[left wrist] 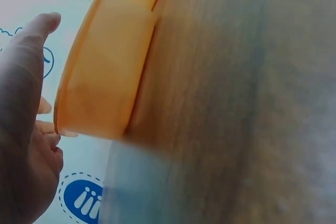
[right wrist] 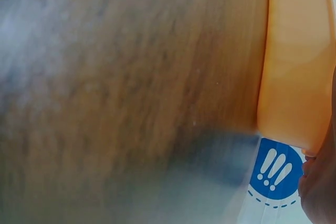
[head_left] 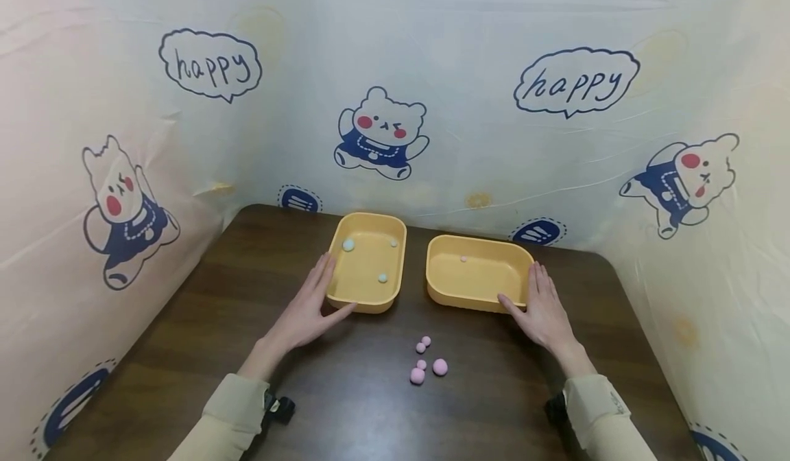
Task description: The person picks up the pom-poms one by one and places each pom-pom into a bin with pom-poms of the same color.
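My left hand (head_left: 311, 310) lies along the left side of a yellow rectangular tray (head_left: 365, 255), fingers straight and the thumb reaching across its near end. Three small pale blue balls (head_left: 348, 245) sit in that tray. At the right end of a second yellow tray (head_left: 478, 289), set crosswise, rests my right hand (head_left: 542, 310), its fingers extended and the thumb at the near side. One tiny pink ball (head_left: 463, 259) is inside this second tray. Both wrist views show a tray's outer wall (left wrist: 107, 66) beside the hand; the right hand is mostly cut off in its own wrist view.
Several pink balls (head_left: 417, 376) of different sizes lie on the dark wooden table (head_left: 345, 406) between the arms, nearer than the trays. A pale printed curtain (head_left: 469, 186) hangs behind the table and along both sides. A narrow gap separates the two trays.
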`<action>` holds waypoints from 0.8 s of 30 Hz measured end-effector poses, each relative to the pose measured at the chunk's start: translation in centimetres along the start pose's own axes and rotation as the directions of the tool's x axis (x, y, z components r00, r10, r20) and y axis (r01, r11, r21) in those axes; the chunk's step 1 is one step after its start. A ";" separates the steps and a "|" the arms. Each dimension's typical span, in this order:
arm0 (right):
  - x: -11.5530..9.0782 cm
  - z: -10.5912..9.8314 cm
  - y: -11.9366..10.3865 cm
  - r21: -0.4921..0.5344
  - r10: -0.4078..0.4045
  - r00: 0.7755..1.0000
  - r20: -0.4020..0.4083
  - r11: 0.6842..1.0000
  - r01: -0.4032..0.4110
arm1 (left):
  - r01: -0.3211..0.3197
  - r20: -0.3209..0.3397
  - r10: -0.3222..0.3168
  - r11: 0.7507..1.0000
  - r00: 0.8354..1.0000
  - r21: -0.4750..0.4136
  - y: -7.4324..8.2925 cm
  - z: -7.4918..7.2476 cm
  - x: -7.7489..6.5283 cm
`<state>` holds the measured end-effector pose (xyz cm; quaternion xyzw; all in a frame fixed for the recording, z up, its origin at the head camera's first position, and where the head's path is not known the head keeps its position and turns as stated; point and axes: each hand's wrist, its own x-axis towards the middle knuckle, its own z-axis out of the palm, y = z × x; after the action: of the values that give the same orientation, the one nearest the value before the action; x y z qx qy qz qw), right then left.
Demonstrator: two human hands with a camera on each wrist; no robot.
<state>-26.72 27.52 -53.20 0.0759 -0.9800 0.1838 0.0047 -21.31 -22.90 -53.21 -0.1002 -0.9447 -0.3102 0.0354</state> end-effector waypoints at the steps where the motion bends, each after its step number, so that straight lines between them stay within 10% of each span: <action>1: 0.0 0.0 0.0 -0.001 0.002 1.000 0.002 1.000 -0.002 | 0.005 0.002 -0.005 1.000 1.000 -0.006 0.0 0.0 -0.1; 8: -0.2 0.0 0.2 -0.007 0.013 1.000 0.007 1.000 -0.013 | 0.059 -0.016 -0.059 0.997 0.998 -0.049 0.2 0.4 -1.5; 14: -0.1 0.1 0.1 0.000 0.019 1.000 0.006 1.000 -0.019 | -0.016 -0.145 0.006 0.998 0.989 -0.067 0.6 0.5 -2.6; 24: 0.1 0.1 0.0 0.000 0.017 1.000 -0.002 1.000 -0.017 | -0.180 -0.376 0.148 0.982 0.915 -0.051 1.5 1.5 -4.0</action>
<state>-26.80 27.49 -53.33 0.0675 -0.9806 0.1839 0.0041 -17.09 -21.46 -54.09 -0.1202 -0.8952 -0.3593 0.2345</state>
